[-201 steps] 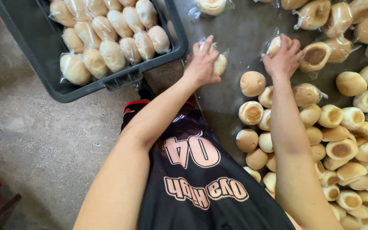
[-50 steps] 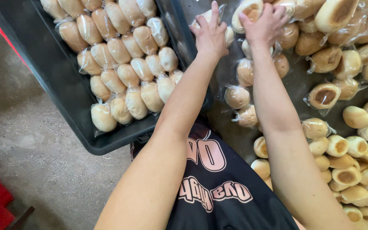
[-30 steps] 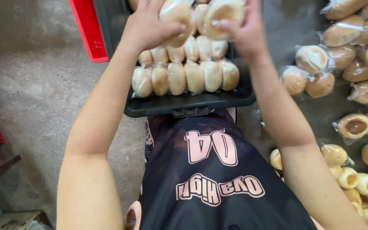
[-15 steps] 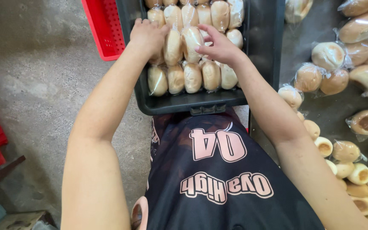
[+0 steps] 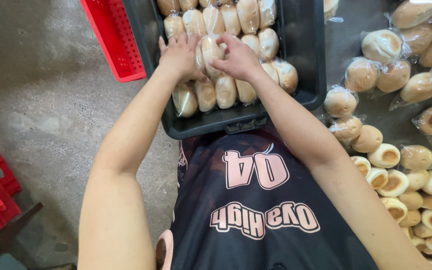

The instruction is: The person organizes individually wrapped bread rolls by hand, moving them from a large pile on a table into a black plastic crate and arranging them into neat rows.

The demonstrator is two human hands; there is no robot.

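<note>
Pale tan wrapped buns (image 5: pixel 211 50) in a black crate (image 5: pixel 306 55), beside a perforated, seemingly plastic red crate (image 5: pixel 111 42)

Matt black plastic crate (image 5: pixel 306 60), glossy clear-film bun packs (image 5: pixel 226 90), rough concrete floor (image 5: pixel 41 100)

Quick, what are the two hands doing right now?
Left hand: fingers spread, pressing on wrapped buns in the black crate.
Right hand: pinching one wrapped bun.
</note>
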